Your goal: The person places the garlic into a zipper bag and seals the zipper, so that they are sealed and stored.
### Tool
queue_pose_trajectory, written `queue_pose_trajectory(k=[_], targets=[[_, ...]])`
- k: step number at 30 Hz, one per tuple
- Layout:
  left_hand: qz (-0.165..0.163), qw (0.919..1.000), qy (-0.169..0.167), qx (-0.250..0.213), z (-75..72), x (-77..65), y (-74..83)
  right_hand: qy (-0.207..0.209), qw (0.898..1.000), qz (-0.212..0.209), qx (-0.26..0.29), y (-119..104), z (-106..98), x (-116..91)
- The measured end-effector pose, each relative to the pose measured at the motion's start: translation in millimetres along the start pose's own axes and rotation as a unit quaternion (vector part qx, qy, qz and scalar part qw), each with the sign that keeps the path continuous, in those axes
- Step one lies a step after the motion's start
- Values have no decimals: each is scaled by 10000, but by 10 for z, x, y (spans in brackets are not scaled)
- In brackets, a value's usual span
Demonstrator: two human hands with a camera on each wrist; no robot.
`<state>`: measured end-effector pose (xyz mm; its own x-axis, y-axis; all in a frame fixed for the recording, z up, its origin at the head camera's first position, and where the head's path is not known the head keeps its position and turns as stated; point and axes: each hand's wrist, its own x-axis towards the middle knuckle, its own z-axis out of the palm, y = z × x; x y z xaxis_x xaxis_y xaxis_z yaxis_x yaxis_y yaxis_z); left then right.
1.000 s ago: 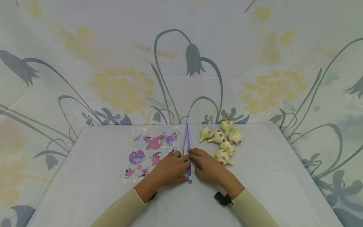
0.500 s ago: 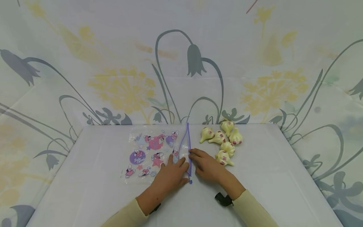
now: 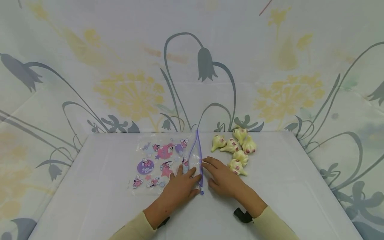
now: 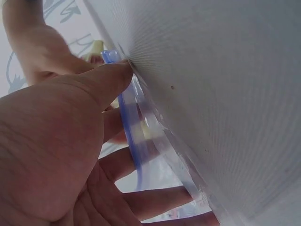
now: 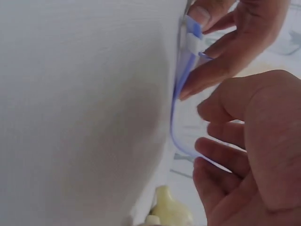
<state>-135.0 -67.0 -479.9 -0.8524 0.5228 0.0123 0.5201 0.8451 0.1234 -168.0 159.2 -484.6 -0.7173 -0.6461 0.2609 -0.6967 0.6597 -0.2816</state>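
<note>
A clear plastic zip bag with pink and purple cartoon prints lies flat on the white table. Its purple zip strips part in a narrow gap on the right side, and the slider sits at the near end. My left hand rests on the bag's near right part with fingers spread; its thumb lies by the slider end. The right hand is just right of the zip edge, fingers loosely bent, fingertips close to the strip. Whether they touch it I cannot tell.
Several garlic bulbs lie in a group beyond and beside the right hand. The white table meets a flower-printed cloth backdrop at its far edge.
The left hand has shifted slightly nearer and spread its fingers on the bag. The zip strips stand wider apart. Lately my right hand has drawn slightly right from the strip.
</note>
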Motion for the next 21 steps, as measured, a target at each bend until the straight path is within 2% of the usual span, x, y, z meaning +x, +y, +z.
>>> queue_pose_trajectory(k=[5, 11, 15, 21], targets=[[-2, 10000, 47, -84, -5, -7, 0, 694, 9975, -60, -145, -16, -144, -87], [12, 9999, 0, -171, -16, -15, 3, 1179, 9924, 137, -318, 63, -254, -231], [-5, 9997, -65, -218, -20, -19, 1, 1423, 9890, 203, -351, 133, -301, -330], [20, 9996, -94, -276, -36, -29, -10, 1533, 9873, 176, -379, 246, -320, -460]])
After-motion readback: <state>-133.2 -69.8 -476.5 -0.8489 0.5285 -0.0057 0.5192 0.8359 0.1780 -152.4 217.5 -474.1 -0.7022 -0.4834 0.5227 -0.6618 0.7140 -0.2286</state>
